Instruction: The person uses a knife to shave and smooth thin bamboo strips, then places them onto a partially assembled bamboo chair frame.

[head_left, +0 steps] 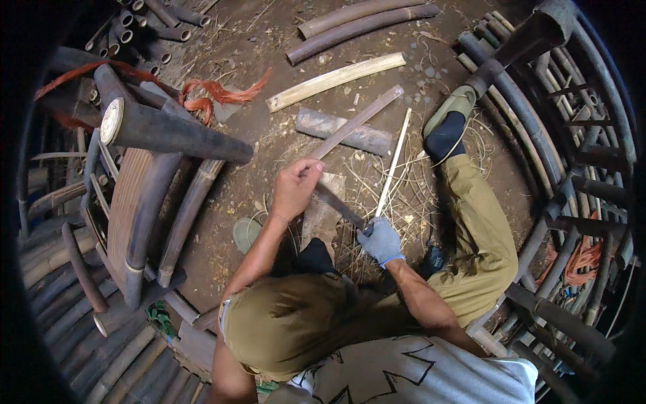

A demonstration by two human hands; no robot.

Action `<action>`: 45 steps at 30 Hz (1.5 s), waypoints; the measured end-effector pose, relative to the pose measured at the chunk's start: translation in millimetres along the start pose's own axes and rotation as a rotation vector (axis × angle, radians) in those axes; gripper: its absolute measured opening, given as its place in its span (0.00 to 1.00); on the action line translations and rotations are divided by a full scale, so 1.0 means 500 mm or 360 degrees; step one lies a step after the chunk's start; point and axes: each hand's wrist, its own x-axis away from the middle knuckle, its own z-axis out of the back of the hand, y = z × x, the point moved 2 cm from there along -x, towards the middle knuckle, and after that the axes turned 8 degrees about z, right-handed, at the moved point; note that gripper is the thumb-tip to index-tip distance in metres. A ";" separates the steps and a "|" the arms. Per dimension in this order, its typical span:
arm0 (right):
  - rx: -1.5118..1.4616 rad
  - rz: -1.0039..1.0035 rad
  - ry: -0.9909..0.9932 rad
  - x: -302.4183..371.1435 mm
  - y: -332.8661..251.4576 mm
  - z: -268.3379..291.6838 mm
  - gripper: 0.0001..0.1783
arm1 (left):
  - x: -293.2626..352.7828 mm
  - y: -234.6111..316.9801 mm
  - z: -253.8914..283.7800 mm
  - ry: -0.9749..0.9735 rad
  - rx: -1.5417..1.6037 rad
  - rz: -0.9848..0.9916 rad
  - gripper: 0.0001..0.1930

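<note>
My bare left hand (296, 188) is closed on a long flat bamboo strip (356, 122), which points away to the upper right. My right hand (381, 240), in a grey glove, grips a knife (340, 206) by its handle. The dark blade reaches toward my left hand and the near end of the strip; whether it touches the strip cannot be made out. A thin pale bamboo stick (394, 161) runs up from beside the glove; its lower end is hidden. Beneath the blade lies a flat brownish board (323, 215). A short bamboo piece (367, 139) lies under the held strip.
Thin shavings (410, 202) litter the ground around my right foot. A split pale bamboo length (336, 82) and two curved bamboo pieces (363, 30) lie farther off. Bamboo frames (178, 135) stand at left, with orange twine (222, 91). More bamboo racks (592, 175) stand at right.
</note>
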 end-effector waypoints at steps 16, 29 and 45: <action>-0.0544 -0.0035 0.0601 0.013 0.026 0.064 0.17 | 0.055 -0.070 -0.055 -0.0454 0.0421 0.0802 0.18; -0.1296 0.0286 0.0044 0.162 -0.124 0.158 0.13 | 0.025 0.107 -0.017 -0.0728 0.0789 0.0769 0.19; -0.0060 0.0787 0.0136 0.069 -0.089 0.024 0.21 | 0.331 0.013 0.160 0.0564 0.0623 -0.0304 0.09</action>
